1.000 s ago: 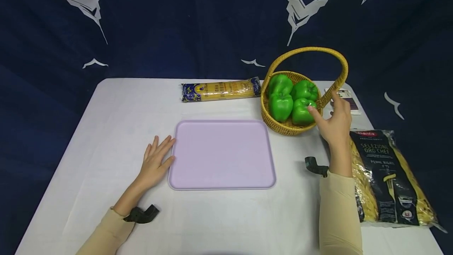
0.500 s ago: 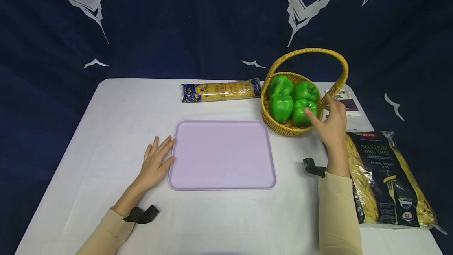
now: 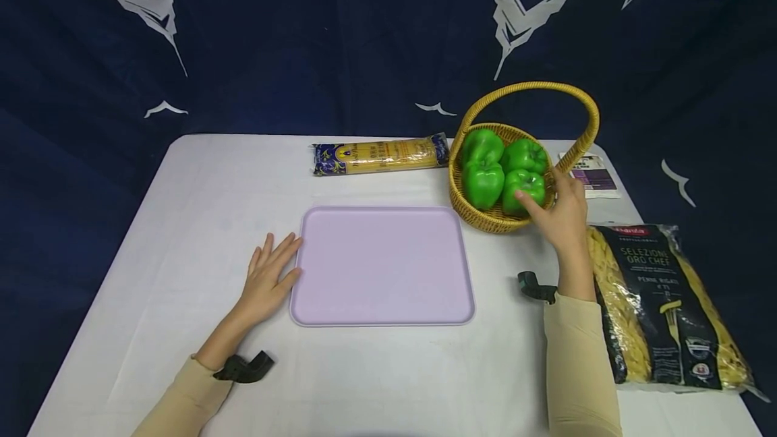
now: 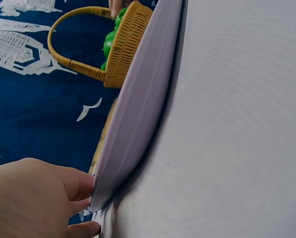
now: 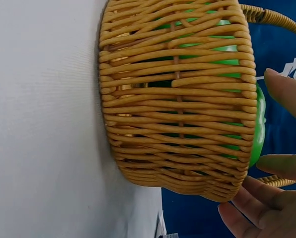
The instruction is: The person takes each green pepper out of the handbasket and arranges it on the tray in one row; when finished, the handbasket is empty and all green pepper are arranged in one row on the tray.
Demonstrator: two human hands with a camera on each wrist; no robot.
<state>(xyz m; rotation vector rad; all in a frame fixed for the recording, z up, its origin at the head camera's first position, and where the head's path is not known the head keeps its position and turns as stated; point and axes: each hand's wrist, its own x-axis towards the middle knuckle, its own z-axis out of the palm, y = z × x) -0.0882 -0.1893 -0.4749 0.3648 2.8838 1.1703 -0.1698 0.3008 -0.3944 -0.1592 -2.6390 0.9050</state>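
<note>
My left hand [image 3: 266, 283] lies with its fingers extended at the left edge of a lilac tray [image 3: 382, 265]; in the left wrist view its fingertips touch the tray rim [image 4: 123, 129]. At the right side of a wicker basket [image 3: 485, 222] is my right hand [image 3: 563, 216], thumb and fingers spread. Several green bell peppers sit in the basket. The thumb is over the front right bell pepper [image 3: 523, 187]. In the right wrist view, the lower fingers [image 5: 255, 201] are by the basket's rim, and one fingertip is close to a pepper [image 5: 258, 131]; contact is unclear.
A long packet of noodles [image 3: 388, 156] lies behind the tray, its end against the basket. A large bag of penne [image 3: 674, 309] lies at the right, beside the right forearm. A small printed packet [image 3: 595, 177] is behind the right hand. The basket handle [image 3: 528, 86] arches upright.
My right hand has moved slightly left and nearer, from beside the basket handle to the front right pepper. The left hand, tray and basket stay in place.
</note>
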